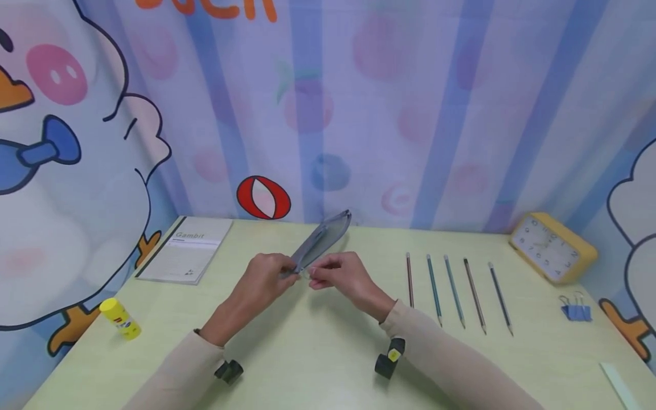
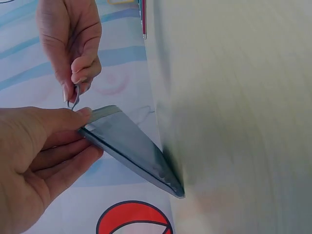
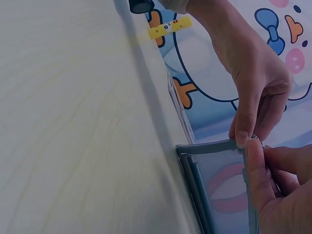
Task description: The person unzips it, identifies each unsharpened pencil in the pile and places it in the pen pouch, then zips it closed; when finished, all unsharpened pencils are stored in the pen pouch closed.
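A grey, see-through zip pouch (image 1: pixel 328 236) is held up slantwise over the table. My left hand (image 1: pixel 263 276) pinches its near corner between thumb and fingers. Right beside that corner, my right hand (image 1: pixel 349 279) pinches the small looped zipper pull (image 2: pixel 73 97) with thumb and forefinger. In the left wrist view the pouch's far end points down toward the tabletop. The right wrist view shows its grey-edged clear panel (image 3: pixel 222 175), with fingertips of both hands nearly meeting at the corner.
On the table (image 1: pixel 328 364), a notebook (image 1: pixel 187 250) and a yellow glue stick (image 1: pixel 120 319) lie at left. Several pencils (image 1: pixel 451 290) lie in a row at right, near a yellow clock (image 1: pixel 553 247), a blue binder clip (image 1: pixel 576 310) and a pale strip (image 1: pixel 617 384). A printed curtain (image 1: pixel 369 114) hangs behind.
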Tool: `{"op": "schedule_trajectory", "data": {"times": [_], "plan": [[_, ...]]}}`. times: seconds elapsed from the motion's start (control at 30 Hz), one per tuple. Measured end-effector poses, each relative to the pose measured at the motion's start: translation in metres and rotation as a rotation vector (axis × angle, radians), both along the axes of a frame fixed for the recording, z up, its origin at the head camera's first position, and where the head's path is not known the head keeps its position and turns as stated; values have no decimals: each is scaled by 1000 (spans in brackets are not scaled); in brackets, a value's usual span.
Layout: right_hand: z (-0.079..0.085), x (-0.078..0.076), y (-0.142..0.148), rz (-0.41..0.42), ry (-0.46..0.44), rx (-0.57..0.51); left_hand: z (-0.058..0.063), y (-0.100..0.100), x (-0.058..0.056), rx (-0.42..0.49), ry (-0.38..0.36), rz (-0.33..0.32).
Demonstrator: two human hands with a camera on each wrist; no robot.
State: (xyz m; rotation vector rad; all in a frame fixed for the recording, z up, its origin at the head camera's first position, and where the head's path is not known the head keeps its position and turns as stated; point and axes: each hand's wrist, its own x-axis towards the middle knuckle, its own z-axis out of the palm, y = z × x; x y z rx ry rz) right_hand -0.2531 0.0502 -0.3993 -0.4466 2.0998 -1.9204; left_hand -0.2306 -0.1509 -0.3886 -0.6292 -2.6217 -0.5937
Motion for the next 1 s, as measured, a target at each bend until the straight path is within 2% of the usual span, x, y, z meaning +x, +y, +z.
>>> {"op": "schedule_trajectory", "data": {"times": [0.27,0.43,0.5,0.73,0.83,1.0], "plan": [[5,1,1,-22,-16,-61,2,5,-1,26,10,-1],[3,0,4,-19,-10,-44,1,5,1,33,6,12],[3,-1,5,-27,8,-12,1,5,2,45,-17,6],[11,-8,8,-116,168,204,1,7,3,78,-90,-33],[13,-15,14,-153,184,223,5,7,4,76,-104,-24],[11,-36,35,-251,199,245,8,4,7,75,-139,-25]]}}
